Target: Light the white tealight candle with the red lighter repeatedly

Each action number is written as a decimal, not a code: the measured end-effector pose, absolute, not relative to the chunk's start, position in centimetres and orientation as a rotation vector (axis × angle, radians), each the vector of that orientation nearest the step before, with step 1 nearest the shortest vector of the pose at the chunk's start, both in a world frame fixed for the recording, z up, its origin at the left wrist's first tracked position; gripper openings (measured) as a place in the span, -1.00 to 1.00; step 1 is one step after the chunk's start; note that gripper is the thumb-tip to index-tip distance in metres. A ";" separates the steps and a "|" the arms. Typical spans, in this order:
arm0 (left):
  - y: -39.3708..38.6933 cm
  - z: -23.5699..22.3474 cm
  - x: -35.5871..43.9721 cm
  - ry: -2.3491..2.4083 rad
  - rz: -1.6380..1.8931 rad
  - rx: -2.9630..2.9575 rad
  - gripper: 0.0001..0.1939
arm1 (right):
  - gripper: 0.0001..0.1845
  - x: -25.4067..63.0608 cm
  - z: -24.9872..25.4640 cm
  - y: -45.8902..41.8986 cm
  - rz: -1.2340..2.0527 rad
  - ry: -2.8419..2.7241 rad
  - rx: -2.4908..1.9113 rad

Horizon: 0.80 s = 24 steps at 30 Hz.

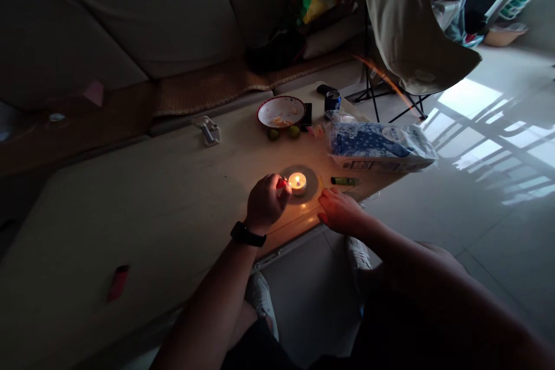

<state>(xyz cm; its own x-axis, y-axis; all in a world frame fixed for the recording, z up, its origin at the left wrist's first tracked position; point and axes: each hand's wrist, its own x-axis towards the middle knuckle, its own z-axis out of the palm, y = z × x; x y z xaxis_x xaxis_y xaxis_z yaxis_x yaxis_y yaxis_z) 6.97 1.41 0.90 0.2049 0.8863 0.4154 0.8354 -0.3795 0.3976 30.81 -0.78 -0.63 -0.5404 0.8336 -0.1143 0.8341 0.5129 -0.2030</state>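
A lit tealight candle (298,185) burns near the front edge of the table. My left hand (266,202), with a black watch on its wrist, is closed around what looks like a small red lighter (282,183); its tip is right beside the candle, and my fingers cover most of it. To the right of the candle, my right hand (339,208) is low over the table edge with its fingers curled together. A faint thin line shows by its fingertips, too fine to make out. A yellow-green cylinder (344,181) lies just beyond that hand.
Behind the candle stand a bowl (281,113) with food scraps, green fruits (293,132) and a dark can (332,103). A blue-and-white plastic pack (379,144) lies at the right end. A red object (118,282) is at the left front. A sofa (182,17) and folding chair (411,29) stand beyond.
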 end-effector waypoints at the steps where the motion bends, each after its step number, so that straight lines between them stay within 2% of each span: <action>1: 1.3 0.9 6.8 1.699 0.943 2.325 -0.74 | -0.71 30.8 -0.5 -0.7 -0.375 2.727 1.515; 6: 1.0 0.8 6.3 1.691 1.061 2.115 -0.71 | -0.71 30.3 0.1 -0.1 -0.362 2.812 1.641; 17: 0.9 0.8 6.2 1.663 1.066 2.054 -0.70 | -0.73 30.1 -0.4 1.7 -0.354 2.737 1.744; 24: 0.9 0.8 6.0 1.674 1.019 2.136 -0.70 | -0.64 30.4 0.1 2.4 -0.378 2.567 1.820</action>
<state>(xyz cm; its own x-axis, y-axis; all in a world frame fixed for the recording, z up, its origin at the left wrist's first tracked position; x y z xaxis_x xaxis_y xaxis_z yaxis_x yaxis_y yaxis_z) 6.02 0.92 0.82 0.0992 0.9230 0.3719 0.7541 -0.3135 0.5770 30.35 2.41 0.09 -0.3402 0.9334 -0.1147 0.9267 0.3120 -0.2093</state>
